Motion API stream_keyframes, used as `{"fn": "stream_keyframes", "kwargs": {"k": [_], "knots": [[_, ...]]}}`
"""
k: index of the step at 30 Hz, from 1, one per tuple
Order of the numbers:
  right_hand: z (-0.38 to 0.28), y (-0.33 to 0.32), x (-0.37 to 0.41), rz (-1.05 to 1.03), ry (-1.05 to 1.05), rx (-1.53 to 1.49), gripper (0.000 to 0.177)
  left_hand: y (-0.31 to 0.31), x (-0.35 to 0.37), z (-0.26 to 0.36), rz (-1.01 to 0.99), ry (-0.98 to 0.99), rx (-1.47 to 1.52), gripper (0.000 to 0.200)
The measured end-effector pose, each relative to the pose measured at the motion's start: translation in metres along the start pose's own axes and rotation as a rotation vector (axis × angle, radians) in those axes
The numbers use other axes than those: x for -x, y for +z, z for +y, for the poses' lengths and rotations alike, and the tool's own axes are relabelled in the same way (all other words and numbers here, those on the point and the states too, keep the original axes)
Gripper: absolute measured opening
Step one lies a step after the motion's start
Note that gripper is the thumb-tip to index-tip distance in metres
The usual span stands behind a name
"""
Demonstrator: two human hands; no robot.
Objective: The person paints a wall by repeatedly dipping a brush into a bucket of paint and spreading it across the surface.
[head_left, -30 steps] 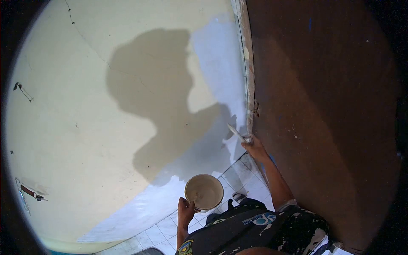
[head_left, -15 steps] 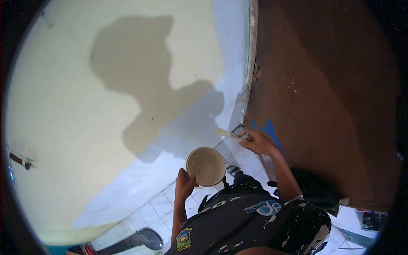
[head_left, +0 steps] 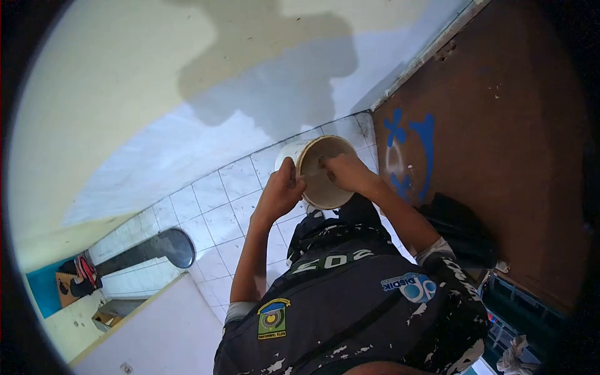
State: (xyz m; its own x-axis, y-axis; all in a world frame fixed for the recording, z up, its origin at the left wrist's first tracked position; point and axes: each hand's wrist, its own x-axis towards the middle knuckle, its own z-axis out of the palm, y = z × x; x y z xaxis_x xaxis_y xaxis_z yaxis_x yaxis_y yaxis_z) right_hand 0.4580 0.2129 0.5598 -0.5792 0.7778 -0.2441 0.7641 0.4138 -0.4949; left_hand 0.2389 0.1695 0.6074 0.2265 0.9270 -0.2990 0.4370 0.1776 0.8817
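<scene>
A round white bucket [head_left: 290,152] with a stained rim is tilted in front of my body, its mouth facing right and toward me. My left hand [head_left: 282,195] grips its rim on the left side, fingers closed. My right hand [head_left: 342,173] reaches into the mouth, its fingers bent; whatever it holds inside is hidden. The inner wall is coated grey-beige.
A cream and white wall [head_left: 187,144] rises ahead, meeting white floor tiles [head_left: 222,209]. At the right stands a brown panel [head_left: 500,144] with blue marks. A dark bag [head_left: 459,234], a low white wall [head_left: 162,325] and a dark round-ended object [head_left: 169,247] are nearby.
The view has swung down toward the floor. My right hand, which held a brush-like tool near the wall corner, has moved into the bucket. The bucket has been tilted.
</scene>
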Motion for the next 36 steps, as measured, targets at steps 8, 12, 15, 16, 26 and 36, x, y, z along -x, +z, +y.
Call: {"fn": "stream_keyframes", "kwargs": {"k": [8, 12, 15, 16, 26, 36], "knots": [[-0.059, 0.066, 0.005, -0.036, 0.037, 0.085, 0.026, -0.022, 0.068, -0.029, 0.024, 0.017, 0.021, 0.025], [-0.085, 0.051, 0.016, -0.086, 0.034, 0.116, 0.024, -0.021, 0.082, -0.039, 0.047, 0.082, -0.050, 0.025], [-0.077, 0.072, 0.014, -0.070, -0.023, 0.169, 0.024, -0.020, 0.090, -0.038, 0.107, 0.140, -0.025, 0.017], [-0.075, 0.069, 0.011, -0.062, -0.022, 0.171, 0.024, -0.023, 0.088, -0.037, 0.107, 0.148, -0.029, 0.017], [-0.048, -0.039, 0.044, -0.177, 0.113, -0.488, 0.026, -0.021, 0.082, -0.034, 0.197, 0.024, 0.053, 0.024], [0.050, -0.029, 0.098, -0.258, 0.250, -1.756, 0.033, -0.007, 0.052, -0.014, 0.324, 0.039, -0.038, 0.025]]}}
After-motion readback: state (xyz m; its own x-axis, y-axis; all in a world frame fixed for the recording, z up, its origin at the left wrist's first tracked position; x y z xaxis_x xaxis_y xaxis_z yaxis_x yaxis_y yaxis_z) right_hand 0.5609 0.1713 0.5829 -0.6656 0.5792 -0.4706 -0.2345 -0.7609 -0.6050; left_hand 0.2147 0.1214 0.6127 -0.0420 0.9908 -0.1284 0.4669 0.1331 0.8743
